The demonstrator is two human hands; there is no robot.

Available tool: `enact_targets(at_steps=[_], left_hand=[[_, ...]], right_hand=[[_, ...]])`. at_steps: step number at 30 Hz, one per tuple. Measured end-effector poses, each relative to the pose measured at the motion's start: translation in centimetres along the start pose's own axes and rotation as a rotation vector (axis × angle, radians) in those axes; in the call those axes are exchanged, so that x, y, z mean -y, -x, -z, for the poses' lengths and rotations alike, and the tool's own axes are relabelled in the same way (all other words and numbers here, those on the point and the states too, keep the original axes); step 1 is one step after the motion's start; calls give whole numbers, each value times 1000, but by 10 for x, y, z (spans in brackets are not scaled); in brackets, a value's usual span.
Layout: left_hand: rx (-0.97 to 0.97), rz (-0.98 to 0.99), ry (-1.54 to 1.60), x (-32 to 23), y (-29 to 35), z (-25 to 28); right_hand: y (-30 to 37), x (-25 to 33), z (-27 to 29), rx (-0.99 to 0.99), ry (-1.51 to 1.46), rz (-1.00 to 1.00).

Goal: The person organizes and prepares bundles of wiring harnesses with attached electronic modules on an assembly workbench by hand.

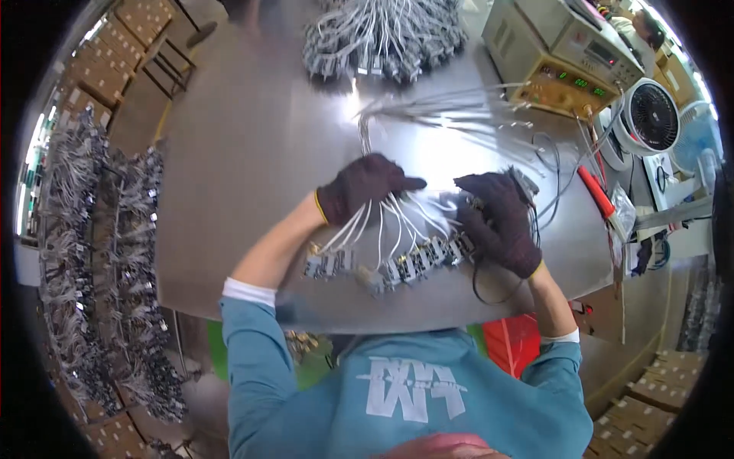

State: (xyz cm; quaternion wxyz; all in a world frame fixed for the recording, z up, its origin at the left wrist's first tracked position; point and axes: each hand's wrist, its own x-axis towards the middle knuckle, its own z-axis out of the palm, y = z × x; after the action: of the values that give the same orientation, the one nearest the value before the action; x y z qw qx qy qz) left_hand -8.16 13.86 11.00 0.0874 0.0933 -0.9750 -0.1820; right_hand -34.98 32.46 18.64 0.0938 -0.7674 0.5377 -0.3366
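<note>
My left hand (pixel 368 186), in a dark knitted glove, is closed round a bundle of white wires (pixel 394 218) over the metal table. From under it the wires fan toward me to several small metal-and-black electrical parts (pixel 420 262), which lie in a curved row. Beyond the hand, the bundle's loose far ends (pixel 451 115) spread to the right, blurred. My right hand (pixel 501 222), gloved alike, has its thumb and fingers bent around one such part at the row's right end. A small grey block (pixel 524 183) with a dark cable sits against its outer side.
A large pile of wired parts (pixel 382 42) lies at the table's far side. Bench instruments (pixel 569 80), a white fan (pixel 650 115) and a red-handled tool (pixel 596 191) stand or lie at right. Wired parts hang on racks (pixel 76 260) at left. A person (pixel 641 34) is at far right.
</note>
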Motion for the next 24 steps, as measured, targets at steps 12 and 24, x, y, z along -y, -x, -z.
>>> enact_targets(at_steps=[12, 24], left_hand=[[-243, -252, -50, 9, -3, -13], [-167, -173, -43, 18, -6, -25]], right_hand=[[84, -76, 22, -152, 371, -398], [62, -127, 26, 55, 622, -360]])
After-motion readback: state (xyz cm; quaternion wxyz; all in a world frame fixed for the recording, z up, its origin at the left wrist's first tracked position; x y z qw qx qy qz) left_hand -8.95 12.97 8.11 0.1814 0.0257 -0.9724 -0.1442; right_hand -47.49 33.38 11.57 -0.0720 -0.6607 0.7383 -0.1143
